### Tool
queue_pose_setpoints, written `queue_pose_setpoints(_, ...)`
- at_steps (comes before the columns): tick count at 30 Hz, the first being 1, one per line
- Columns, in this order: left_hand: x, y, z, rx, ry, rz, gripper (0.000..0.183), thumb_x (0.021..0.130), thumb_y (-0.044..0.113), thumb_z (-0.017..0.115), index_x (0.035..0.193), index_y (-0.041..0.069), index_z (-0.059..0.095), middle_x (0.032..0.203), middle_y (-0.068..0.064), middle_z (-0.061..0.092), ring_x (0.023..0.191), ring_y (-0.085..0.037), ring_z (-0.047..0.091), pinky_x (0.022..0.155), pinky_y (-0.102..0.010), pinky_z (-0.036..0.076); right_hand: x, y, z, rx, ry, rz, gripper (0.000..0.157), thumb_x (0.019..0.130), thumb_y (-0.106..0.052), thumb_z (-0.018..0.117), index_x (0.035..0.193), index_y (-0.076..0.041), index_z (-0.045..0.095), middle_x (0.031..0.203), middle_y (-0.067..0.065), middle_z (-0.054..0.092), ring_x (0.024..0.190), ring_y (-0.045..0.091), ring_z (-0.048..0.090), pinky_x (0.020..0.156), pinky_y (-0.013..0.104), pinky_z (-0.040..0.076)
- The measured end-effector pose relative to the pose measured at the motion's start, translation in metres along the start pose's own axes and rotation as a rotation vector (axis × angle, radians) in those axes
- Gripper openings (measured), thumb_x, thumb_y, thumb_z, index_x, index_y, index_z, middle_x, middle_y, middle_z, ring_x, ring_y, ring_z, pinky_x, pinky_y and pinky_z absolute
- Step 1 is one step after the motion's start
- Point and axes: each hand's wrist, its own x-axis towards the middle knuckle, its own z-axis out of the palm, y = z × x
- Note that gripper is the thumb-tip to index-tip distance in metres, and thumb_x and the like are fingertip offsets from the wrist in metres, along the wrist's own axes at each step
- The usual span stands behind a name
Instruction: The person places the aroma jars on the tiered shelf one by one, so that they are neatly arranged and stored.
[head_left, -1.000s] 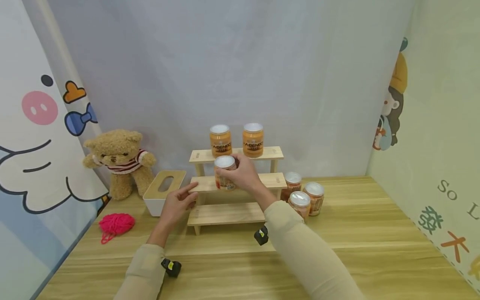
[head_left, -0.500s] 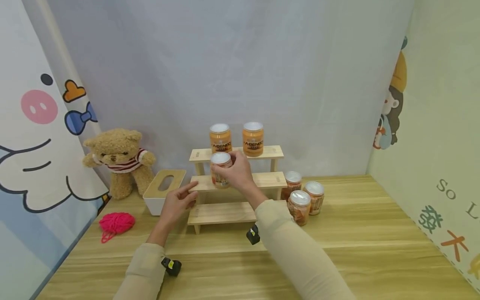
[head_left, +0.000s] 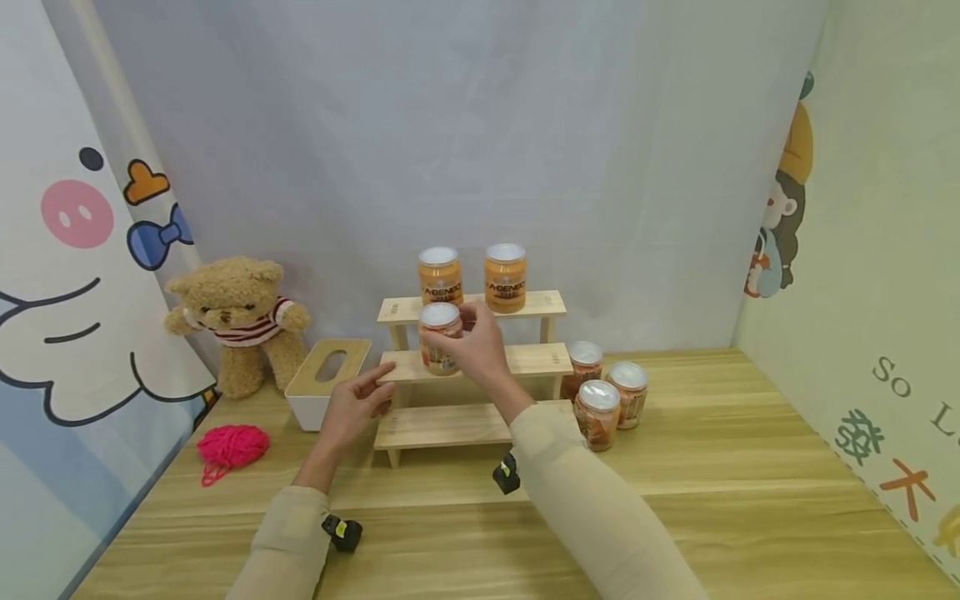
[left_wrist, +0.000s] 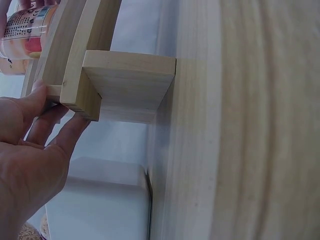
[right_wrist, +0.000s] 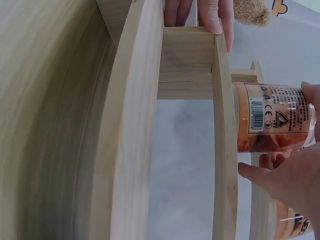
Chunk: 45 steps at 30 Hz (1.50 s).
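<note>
My right hand (head_left: 483, 343) holds a jar (head_left: 437, 348) with a white lid and orange contents by its sides. The jar stands upright at the left part of the middle step of a three-tier wooden stand (head_left: 536, 360). In the right wrist view, the bottom of this jar (right_wrist: 275, 117) is right at the board, barcode side showing. My left hand (head_left: 354, 411) grips the left end of the middle step. The left wrist view shows its thumb on the board and its fingers (left_wrist: 70, 135) at the leg beneath. Two labelled jars (head_left: 506, 282) stand on the top step.
Three more jars (head_left: 597, 421) stand on the table right of the stand. To the left are a white tissue box (head_left: 307, 412) with a wooden lid, a teddy bear (head_left: 232, 321) and a pink yarn bundle (head_left: 232, 447). A grey curtain (head_left: 600, 167) hangs behind.
My right hand has shifted the jar a little left and back along the middle step, mostly in the first half second. My left hand has stayed at the stand's end.
</note>
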Motion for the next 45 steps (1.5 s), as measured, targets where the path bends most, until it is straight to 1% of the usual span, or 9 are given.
queue_pose_setpoints(3,0.001,0.000,0.001,-0.003,0.001,0.004,0.043,0.101,0.010,0.062,0.142,0.004,0.056,0.117,-0.028,0.066,0.099,-0.026,0.066,0.083,-0.027,0.057,-0.004,0.003,-0.006,0.007,0.020,0.015,0.078,0.078,-0.037,0.088,0.136,-0.002,0.050,0.128,0.011,0.055,0.119,0.030,0.054,0.094,0.044,0.051)
queue_pose_setpoints(6,0.001,0.000,0.001,0.000,-0.003,0.008,0.043,0.101,0.010,0.062,0.143,0.004,0.056,0.119,-0.028,0.065,0.101,-0.026,0.066,0.084,-0.029,0.057,-0.008,0.005,-0.015,0.007,0.024,0.029,0.080,0.078,-0.038,0.087,0.139,-0.002,0.048,0.132,0.012,0.054,0.123,0.031,0.052,0.096,0.043,0.050)
queue_pose_setpoints(12,0.000,0.002,0.001,-0.001,-0.001,0.014,0.043,0.101,0.011,0.063,0.142,0.004,0.056,0.120,-0.028,0.065,0.101,-0.024,0.066,0.085,-0.031,0.057,-0.022,0.007,-0.036,0.033,0.018,0.058,0.072,0.079,-0.030,0.087,0.136,-0.004,0.051,0.132,0.010,0.054,0.124,0.029,0.053,0.094,0.042,0.052)
queue_pose_setpoints(15,-0.001,0.002,0.000,-0.004,-0.006,0.017,0.044,0.101,0.012,0.063,0.143,0.003,0.055,0.121,-0.030,0.064,0.099,-0.022,0.066,0.085,-0.030,0.057,-0.030,0.009,-0.048,0.027,0.024,0.052,0.067,0.080,-0.027,0.086,0.134,-0.005,0.052,0.133,0.009,0.054,0.125,0.028,0.052,0.097,0.044,0.050)
queue_pose_setpoints(19,-0.004,0.002,-0.001,0.005,0.001,0.016,0.044,0.101,0.012,0.063,0.143,0.004,0.055,0.117,-0.024,0.067,0.098,-0.023,0.067,0.084,-0.030,0.057,-0.040,0.013,-0.066,0.012,0.017,0.021,0.064,0.083,-0.024,0.084,0.134,-0.004,0.052,0.136,0.010,0.053,0.127,0.030,0.050,0.104,0.048,0.045)
queue_pose_setpoints(23,-0.004,0.003,-0.001,0.020,0.000,0.015,0.045,0.101,0.013,0.062,0.144,0.003,0.053,0.114,-0.016,0.070,0.099,-0.023,0.066,0.085,-0.031,0.057,-0.047,0.018,-0.085,0.020,0.006,0.013,0.066,0.083,-0.022,0.084,0.136,-0.002,0.050,0.138,0.013,0.051,0.129,0.032,0.048,0.106,0.049,0.044)
queue_pose_setpoints(33,-0.002,0.004,0.002,0.009,0.002,0.006,0.044,0.100,0.013,0.064,0.142,0.004,0.056,0.111,-0.018,0.070,0.096,-0.021,0.066,0.085,-0.031,0.057,-0.064,0.025,-0.139,-0.040,0.045,0.015,0.065,0.086,-0.019,0.082,0.137,0.000,0.047,0.137,0.016,0.050,0.129,0.034,0.047,0.105,0.044,0.046)
queue_pose_setpoints(40,-0.001,0.003,0.003,-0.002,-0.009,0.009,0.044,0.101,0.011,0.062,0.143,0.003,0.055,0.113,-0.026,0.067,0.092,-0.017,0.065,0.082,-0.028,0.057,-0.065,0.035,-0.178,-0.095,0.090,0.034,0.066,0.087,-0.020,0.080,0.138,0.004,0.046,0.139,0.019,0.050,0.131,0.035,0.045,0.108,0.045,0.042)
queue_pose_setpoints(45,-0.002,0.003,0.002,0.002,-0.007,0.010,0.045,0.100,0.013,0.063,0.143,0.003,0.055,0.108,-0.020,0.069,0.087,-0.015,0.064,0.078,-0.026,0.056,-0.064,0.045,-0.201,-0.111,0.120,0.068,0.067,0.090,-0.024,0.078,0.140,0.004,0.044,0.140,0.020,0.049,0.132,0.035,0.044,0.111,0.047,0.037)
